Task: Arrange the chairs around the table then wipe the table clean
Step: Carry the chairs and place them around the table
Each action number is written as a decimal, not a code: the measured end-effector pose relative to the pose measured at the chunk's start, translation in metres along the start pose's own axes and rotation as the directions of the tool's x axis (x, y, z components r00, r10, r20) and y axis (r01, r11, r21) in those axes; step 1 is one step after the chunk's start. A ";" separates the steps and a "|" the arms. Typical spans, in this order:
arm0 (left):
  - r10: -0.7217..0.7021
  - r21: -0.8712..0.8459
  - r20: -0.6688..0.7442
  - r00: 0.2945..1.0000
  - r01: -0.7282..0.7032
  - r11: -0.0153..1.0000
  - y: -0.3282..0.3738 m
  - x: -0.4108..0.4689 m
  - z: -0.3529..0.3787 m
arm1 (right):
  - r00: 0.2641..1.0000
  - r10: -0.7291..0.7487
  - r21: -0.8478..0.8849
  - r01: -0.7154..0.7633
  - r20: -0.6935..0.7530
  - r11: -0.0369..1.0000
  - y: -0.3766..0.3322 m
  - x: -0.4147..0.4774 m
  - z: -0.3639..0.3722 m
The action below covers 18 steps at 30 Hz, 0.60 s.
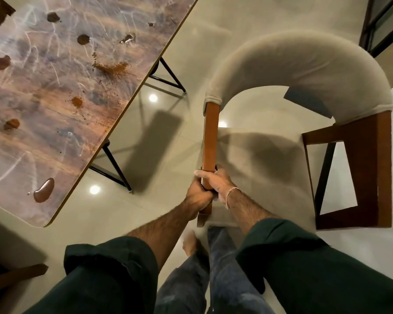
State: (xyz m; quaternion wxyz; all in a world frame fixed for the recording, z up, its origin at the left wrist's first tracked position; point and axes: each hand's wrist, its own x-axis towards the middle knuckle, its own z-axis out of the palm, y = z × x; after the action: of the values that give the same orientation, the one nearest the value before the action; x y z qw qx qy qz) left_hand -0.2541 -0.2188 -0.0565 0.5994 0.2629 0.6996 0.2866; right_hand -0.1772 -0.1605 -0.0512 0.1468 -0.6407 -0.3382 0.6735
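Head view, armchair (300, 71): it is standing right of centre, its curved cream backrest toward the top of the frame and its seat front toward the person's feet at the bottom.
Head view, arm rail (210, 137): the chair's left wooden rail is running almost straight up and down the frame; this is the part being held.
Head view, right hand (216, 183): it is wrapping tightly round the rail near its lower end, fingers curling over the left side.
Head view, left hand (196, 196): it is gripping the same rail just below, touching the right hand, on the side nearer the table.
Head view, table (43, 105): it is filling the upper left, its long edge slanting from lower left to upper right, with bare floor (168, 141) between it and the chair.
Head view, spills (43, 190): brown puddles and powder are lying on the chalk-scribbled top, not yet wiped.
What the move is turning on: the table is lying left of both hands, so I'd say the chair is needing to go leftward and swing its seat front round to that edge.
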 end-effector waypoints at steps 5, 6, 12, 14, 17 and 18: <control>-0.027 0.002 -0.071 0.997 0.027 1.000 0.003 0.009 -0.002 | 0.997 -0.068 -0.077 0.066 -0.021 0.995 -0.005 0.009 0.001; -0.032 0.011 -0.081 0.996 0.033 0.999 0.005 0.011 -0.004 | 0.997 -0.073 -0.086 0.070 -0.024 0.994 -0.007 0.011 0.002; -0.025 0.084 -0.131 0.991 0.036 0.996 0.032 0.021 -0.022 | 0.995 -0.093 -0.053 0.092 -0.028 0.994 -0.028 0.029 0.019; -0.029 0.100 -0.134 0.991 0.043 0.994 0.042 0.030 -0.031 | 0.995 -0.095 -0.030 0.094 -0.016 0.995 -0.037 0.038 0.024; -0.029 0.146 -0.142 0.989 0.050 0.988 0.060 0.044 -0.046 | 0.995 -0.097 0.017 0.097 -0.010 0.995 -0.054 0.052 0.033; -0.020 0.162 -0.145 0.989 0.043 0.986 0.066 0.049 -0.051 | 0.995 -0.099 0.031 0.099 -0.015 0.995 -0.060 0.059 0.037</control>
State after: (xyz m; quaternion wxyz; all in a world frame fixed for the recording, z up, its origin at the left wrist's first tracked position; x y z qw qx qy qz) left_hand -0.3098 -0.1422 -0.0371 0.5284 0.2794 0.7661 0.2362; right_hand -0.2347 -0.0895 -0.0601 0.1924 -0.6253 -0.3578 0.6663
